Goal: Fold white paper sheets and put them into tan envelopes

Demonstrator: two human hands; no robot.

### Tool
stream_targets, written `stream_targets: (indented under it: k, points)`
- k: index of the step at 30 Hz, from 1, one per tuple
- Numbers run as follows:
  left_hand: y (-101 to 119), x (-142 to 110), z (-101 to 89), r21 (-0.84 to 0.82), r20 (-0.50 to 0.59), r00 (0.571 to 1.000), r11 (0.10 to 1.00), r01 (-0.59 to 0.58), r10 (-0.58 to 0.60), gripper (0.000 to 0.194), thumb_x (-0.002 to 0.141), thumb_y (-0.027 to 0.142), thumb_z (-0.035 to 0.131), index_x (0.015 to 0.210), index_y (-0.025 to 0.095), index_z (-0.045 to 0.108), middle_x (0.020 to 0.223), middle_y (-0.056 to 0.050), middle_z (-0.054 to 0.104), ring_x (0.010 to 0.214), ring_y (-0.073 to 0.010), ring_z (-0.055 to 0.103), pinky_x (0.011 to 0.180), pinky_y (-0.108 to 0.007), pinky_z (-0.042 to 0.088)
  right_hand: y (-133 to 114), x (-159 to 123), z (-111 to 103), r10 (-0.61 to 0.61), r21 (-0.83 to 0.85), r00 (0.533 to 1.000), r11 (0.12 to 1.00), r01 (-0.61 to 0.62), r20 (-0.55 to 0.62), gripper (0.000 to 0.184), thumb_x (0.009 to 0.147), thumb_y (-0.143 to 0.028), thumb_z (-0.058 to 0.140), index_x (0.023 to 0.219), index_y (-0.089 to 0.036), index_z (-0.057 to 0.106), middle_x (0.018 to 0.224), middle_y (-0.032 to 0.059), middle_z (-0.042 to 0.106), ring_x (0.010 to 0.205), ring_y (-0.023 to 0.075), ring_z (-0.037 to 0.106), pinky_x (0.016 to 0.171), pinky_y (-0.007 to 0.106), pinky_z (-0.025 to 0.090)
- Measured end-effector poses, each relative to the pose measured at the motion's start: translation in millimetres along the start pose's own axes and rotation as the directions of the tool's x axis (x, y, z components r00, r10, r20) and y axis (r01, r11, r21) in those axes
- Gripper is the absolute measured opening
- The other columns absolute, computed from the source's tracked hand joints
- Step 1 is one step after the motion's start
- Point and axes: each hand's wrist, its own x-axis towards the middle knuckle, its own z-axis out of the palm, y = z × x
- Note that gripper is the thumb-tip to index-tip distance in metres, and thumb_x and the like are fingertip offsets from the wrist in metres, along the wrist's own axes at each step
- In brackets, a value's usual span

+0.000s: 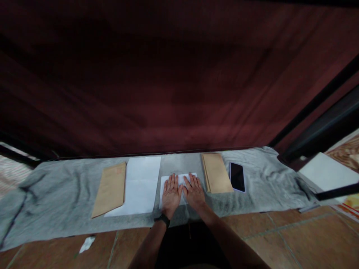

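Note:
Both of my hands lie flat on a folded white sheet of paper (182,178) in the middle of a grey cloth (64,198). My left hand (171,194), with a dark band at the wrist, presses the sheet's left half, fingers stretched out. My right hand (193,191) presses the right half, fingers also spread, thumbs almost touching. Left of my hands lies a larger white sheet (138,190), and beyond it a brown envelope (110,188). A stack of brown envelopes (215,172) lies just right of my right hand.
A dark phone (237,176) lies face up right of the envelope stack. The cloth covers a brown tiled floor (294,239); a small white scrap (86,244) lies on the tiles at front left. A dark red curtain (168,82) hangs behind. White boards (325,172) sit at the right.

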Motion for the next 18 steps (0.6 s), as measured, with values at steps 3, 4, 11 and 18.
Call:
stream_targets:
  k: [3,4,11,18]
  points:
    - [-9.9,-18.7,-0.1,-0.005,-0.055,0.998,1.000,0.022,-0.022,0.057,0.102,0.036,0.033,0.152,0.011,0.040,0.157,-0.015,0.041,0.149,-0.0265,0.033,0.121,-0.048,0.029,-1.4,-0.7,0.3,0.002,-0.009,1.000,1.000,-0.002,-0.007,0.051,0.100,-0.036,0.049,0.149,-0.022,0.048,0.161,0.0134,0.035,0.147,0.0305,0.035,0.119,0.049,0.028]
    - [-12.1,-26.3,-0.9,-0.013,-0.064,0.998,1.000,0.022,-0.023,0.057,0.102,0.036,0.033,0.153,0.012,0.040,0.157,-0.015,0.041,0.149,-0.0263,0.033,0.121,-0.047,0.029,-1.7,-1.1,0.2,0.005,-0.010,1.000,1.000,-0.005,-0.010,0.051,0.100,-0.035,0.049,0.149,-0.022,0.048,0.161,0.0131,0.035,0.147,0.0305,0.035,0.119,0.049,0.027]
    - [-11.1,-73.0,-10.0,-0.018,-0.120,0.991,0.998,0.062,-0.064,0.053,0.100,0.032,0.040,0.153,0.025,0.042,0.159,-0.009,0.040,0.148,-0.0318,0.034,0.117,-0.055,0.034,-3.1,0.3,-4.5,0.020,-0.038,1.000,0.999,-0.021,-0.004,0.049,0.100,-0.034,0.050,0.147,-0.023,0.050,0.159,0.0123,0.038,0.145,0.0298,0.038,0.119,0.047,0.027]
    - [-8.3,-77.0,-10.3,0.063,-0.187,0.981,0.996,0.055,-0.043,0.053,0.100,0.029,0.042,0.153,0.025,0.041,0.158,-0.011,0.042,0.145,-0.0325,0.039,0.114,-0.056,0.037,-26.9,7.7,4.0,-0.005,-0.037,1.000,0.999,0.004,-0.012,0.046,0.101,-0.038,0.049,0.144,-0.021,0.055,0.155,0.0103,0.045,0.141,0.0278,0.043,0.118,0.046,0.027]
